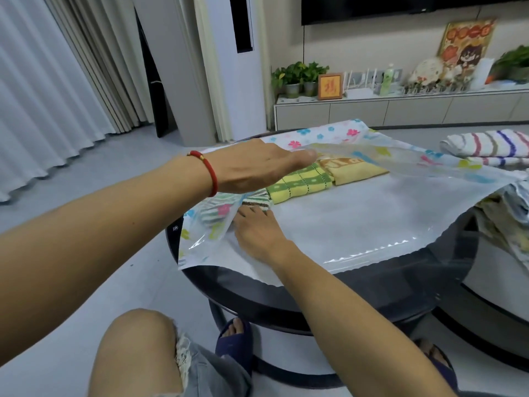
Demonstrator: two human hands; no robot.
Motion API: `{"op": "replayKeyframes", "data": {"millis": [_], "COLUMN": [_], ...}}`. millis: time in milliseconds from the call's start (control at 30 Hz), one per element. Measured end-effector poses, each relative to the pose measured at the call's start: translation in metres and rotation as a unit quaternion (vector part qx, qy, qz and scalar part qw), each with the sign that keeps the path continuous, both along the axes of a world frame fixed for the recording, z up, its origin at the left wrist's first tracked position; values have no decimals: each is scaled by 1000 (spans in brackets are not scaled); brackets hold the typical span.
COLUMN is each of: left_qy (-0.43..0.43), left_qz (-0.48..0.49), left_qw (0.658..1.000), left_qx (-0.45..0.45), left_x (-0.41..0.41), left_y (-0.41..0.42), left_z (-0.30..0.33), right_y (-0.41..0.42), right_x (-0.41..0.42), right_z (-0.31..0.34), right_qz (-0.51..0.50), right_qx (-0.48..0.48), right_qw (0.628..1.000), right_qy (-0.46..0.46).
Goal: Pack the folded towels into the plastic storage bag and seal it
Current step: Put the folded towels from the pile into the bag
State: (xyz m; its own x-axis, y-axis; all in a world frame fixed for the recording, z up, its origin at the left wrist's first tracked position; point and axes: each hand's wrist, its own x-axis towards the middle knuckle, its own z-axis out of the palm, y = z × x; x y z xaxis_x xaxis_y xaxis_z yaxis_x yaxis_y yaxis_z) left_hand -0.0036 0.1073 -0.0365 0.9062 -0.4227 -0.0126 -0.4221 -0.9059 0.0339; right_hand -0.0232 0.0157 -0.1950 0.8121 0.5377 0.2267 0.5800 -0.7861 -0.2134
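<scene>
A large plastic storage bag (357,222) with a flower print lies open on the round dark table (372,299). My left hand (254,164) is shut on the bag's clear top layer and lifts it. Inside lie a green checked towel (297,184), a yellow-orange towel (352,170) and a green-and-brown striped towel (254,202), side by side in a row. My right hand (257,232) reaches into the bag's mouth, its spread fingertips touching the striped towel's near edge.
A white towel with coloured stripes (492,144) lies folded on the table's far right. More crumpled cloth (506,213) hangs off the right edge. My knee (137,345) and slippered feet are below the table. A TV cabinet (400,110) stands behind.
</scene>
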Motion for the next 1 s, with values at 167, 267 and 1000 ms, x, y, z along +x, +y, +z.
{"op": "replayKeyframes", "data": {"millis": [167,267,1000], "left_qy": [-8,-44,-123], "left_qz": [9,-53,-147], "left_qw": [999,997,970], "left_qx": [-40,-38,151], "left_x": [-20,-45,-24], "left_y": [-18,-30,-180], "left_z": [15,29,-8], "right_y": [7,10,-354], "right_x": [0,-4,-88], "right_z": [4,-5,57], "right_qz": [-45,-33,-112], "right_qx": [61,41,-36], "right_qw": [996,999,992], "right_qy": [-50,-11,-44]}}
